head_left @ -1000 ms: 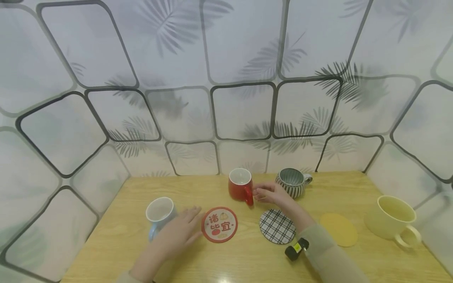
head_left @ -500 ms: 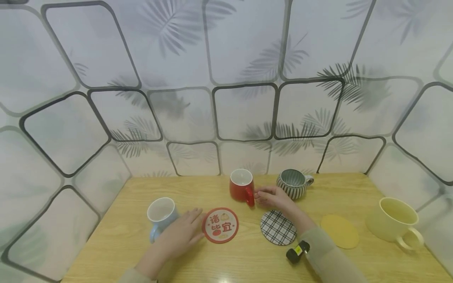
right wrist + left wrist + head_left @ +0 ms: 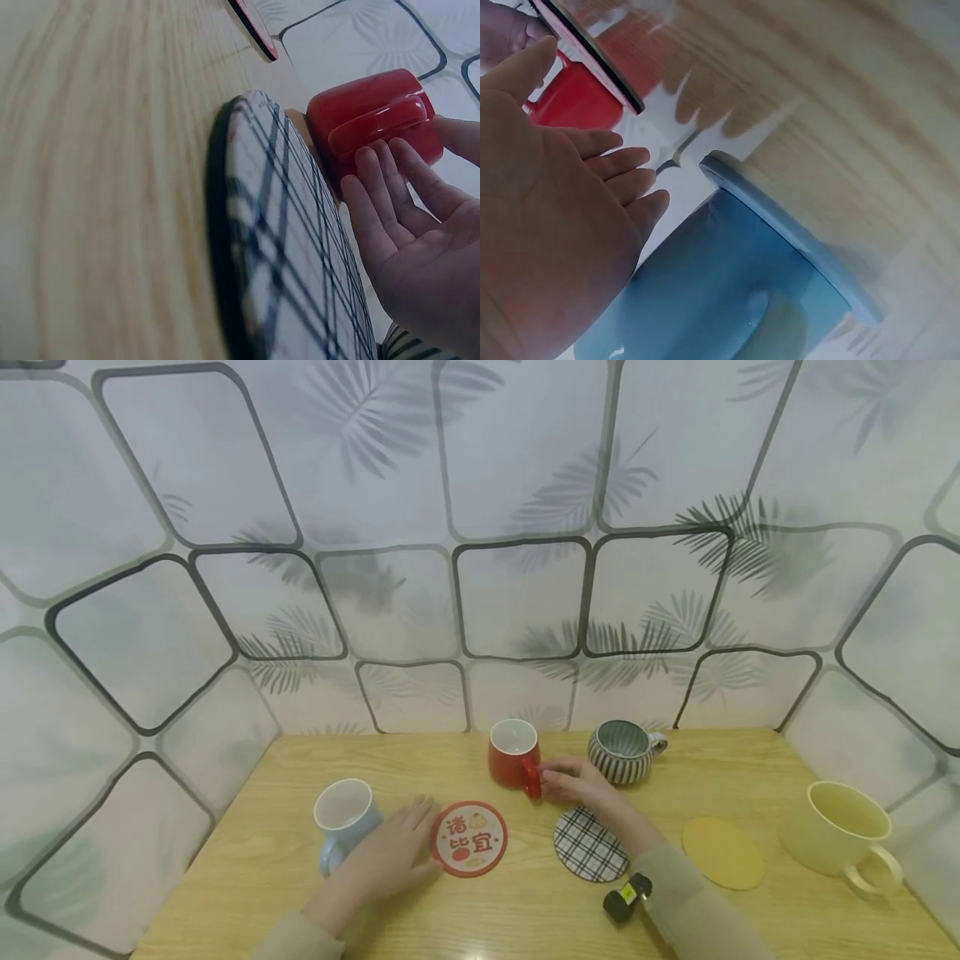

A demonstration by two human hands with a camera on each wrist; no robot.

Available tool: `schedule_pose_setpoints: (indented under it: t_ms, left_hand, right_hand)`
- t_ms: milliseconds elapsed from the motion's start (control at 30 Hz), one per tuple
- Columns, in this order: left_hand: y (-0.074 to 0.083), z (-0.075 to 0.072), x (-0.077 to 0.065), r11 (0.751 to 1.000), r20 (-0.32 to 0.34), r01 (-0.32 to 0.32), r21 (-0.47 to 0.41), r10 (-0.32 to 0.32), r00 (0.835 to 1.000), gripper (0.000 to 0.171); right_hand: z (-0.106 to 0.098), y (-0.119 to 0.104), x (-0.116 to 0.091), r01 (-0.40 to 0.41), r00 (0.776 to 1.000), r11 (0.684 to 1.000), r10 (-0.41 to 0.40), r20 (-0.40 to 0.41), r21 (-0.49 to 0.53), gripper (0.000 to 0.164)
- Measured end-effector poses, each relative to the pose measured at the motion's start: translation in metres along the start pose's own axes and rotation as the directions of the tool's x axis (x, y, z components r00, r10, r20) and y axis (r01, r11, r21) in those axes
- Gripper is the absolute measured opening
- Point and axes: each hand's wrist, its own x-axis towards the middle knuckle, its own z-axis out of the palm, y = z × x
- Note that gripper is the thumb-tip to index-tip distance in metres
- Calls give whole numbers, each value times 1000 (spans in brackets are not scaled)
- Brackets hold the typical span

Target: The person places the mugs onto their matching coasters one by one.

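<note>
Four drinking vessels share the wood-grain worktop (image 3: 487, 931). The red mug (image 3: 510, 764), white inside, stands near the middle of the back edge, its handle (image 3: 532, 781) turned toward the right hand (image 3: 577, 782). A striped cup (image 3: 621, 762) with a grey-green interior is by the same edge, farther right. The yellow mug (image 3: 828, 835) is near the right edge; the blue mug (image 3: 348, 814), also pale inside, is toward the left edge, standing on a blue coaster (image 3: 795, 236). What the vessels hold, if anything, cannot be made out.

The hands are well apart. The right one's fingers reach the red mug's handle without wrapping it; whether they touch is unclear. The left hand (image 3: 393, 853), fingers extended, lies between the blue mug and a red-rimmed coaster (image 3: 470, 839) with Chinese characters, hiding part of the mug's lower body.

The right forearm runs between a plaid coaster (image 3: 588, 845) and a yellow coaster (image 3: 722, 852), with a black device (image 3: 627, 897) at its sleeve. The worktop's front edge is cut off.
</note>
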Motion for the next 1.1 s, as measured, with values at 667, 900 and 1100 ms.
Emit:
schedule_pose_setpoints:
  t_ms: [667,900,1100]
  left_hand:
    - [4,5,8,998,60,-25,50,22,998,79]
    - [6,3,8,999,77,-16,42,12,997,79]
    - [6,4,8,999,77,-13,44,10,997,81]
  right_hand:
    - [14,-3,5,29,999,1000,-30,33,10,43]
    - [18,-4,6,55,998,998,-53,37,-43,41]
    - [20,-5,6,59,997,997,-56,53,-43,39]
